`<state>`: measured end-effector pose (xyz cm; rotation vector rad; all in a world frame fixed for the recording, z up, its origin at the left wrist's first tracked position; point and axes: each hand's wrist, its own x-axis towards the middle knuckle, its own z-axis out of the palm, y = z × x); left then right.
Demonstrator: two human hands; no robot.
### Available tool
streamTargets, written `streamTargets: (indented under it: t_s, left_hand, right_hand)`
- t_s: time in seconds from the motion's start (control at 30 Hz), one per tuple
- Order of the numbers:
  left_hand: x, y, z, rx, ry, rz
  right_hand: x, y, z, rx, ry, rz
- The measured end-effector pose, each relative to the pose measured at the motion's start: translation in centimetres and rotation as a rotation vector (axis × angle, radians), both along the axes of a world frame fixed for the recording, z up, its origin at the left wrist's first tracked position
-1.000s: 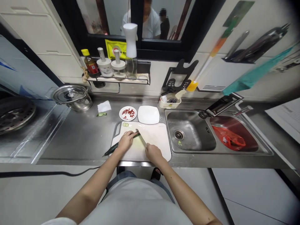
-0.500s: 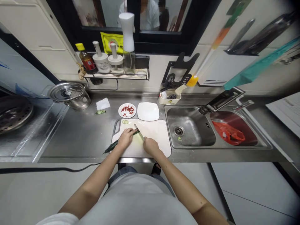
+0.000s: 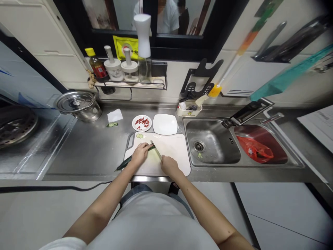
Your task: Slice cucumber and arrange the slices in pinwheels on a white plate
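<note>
A dark green cucumber (image 3: 124, 162) lies slantwise over the left part of a white cutting board (image 3: 177, 152). My left hand (image 3: 139, 153) is closed over it, covering its middle, and the cut end shows past my fingertips. In my right hand (image 3: 169, 164) is the handle of a kitchen knife (image 3: 157, 149), its blade pointing away from me and to the left, right against the cucumber's far end. Two pale cucumber slices (image 3: 139, 136) rest near the board's top left, with thin scraps along the upper edge.
Behind the board are a plate of chopped red pieces (image 3: 142, 123) and a white square plate (image 3: 164, 124). A double sink (image 3: 212, 165) lies right, with a red bag (image 3: 256, 150) in one basin. A lidded steel pot (image 3: 78, 106) and paper (image 3: 114, 115) stand left.
My right hand and the knife have shifted slightly right and toward me. My left hand stays on the cucumber in about the same place.
</note>
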<state>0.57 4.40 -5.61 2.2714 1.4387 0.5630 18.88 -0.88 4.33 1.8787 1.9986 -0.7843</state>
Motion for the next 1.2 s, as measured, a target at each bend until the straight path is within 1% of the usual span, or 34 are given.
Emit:
streamTargets:
  t_s: [0.2, 0.33, 0.47, 0.73, 1.0, 1.1, 1.2]
  left_hand:
    - [-0.1, 0.1, -0.3, 0.013, -0.010, -0.006]
    - [-0.1, 0.0, -0.4, 0.008, -0.018, -0.003]
    - [-0.1, 0.1, -0.7, 0.012, -0.027, -0.008]
    - [-0.1, 0.2, -1.1, 0.016, -0.026, 0.003]
    - [-0.1, 0.1, -0.7, 0.015, -0.029, 0.010]
    - [0.0, 0.0, -0.3, 0.016, -0.023, 0.009]
    - [0.0, -0.1, -0.1, 0.009, -0.026, 0.007]
  right_hand:
    - [-0.3, 0.6, -1.0, 0.046, 0.014, 0.020]
    - [-0.6, 0.8, -1.4, 0.046, 0.018, 0.011]
    - [-1.1, 1.2, -1.5, 0.032, 0.006, -0.014]
    - [-1.4, 1.7, -1.6, 0.028, 0.023, -0.018]
    - [-0.8, 0.5, -2.9, 0.071, 0.024, -0.015]
    - [-0.4, -0.3, -2.8, 0.072, 0.009, -0.018]
    - [-0.2, -0.9, -2.4, 0.043, 0.004, -0.028]
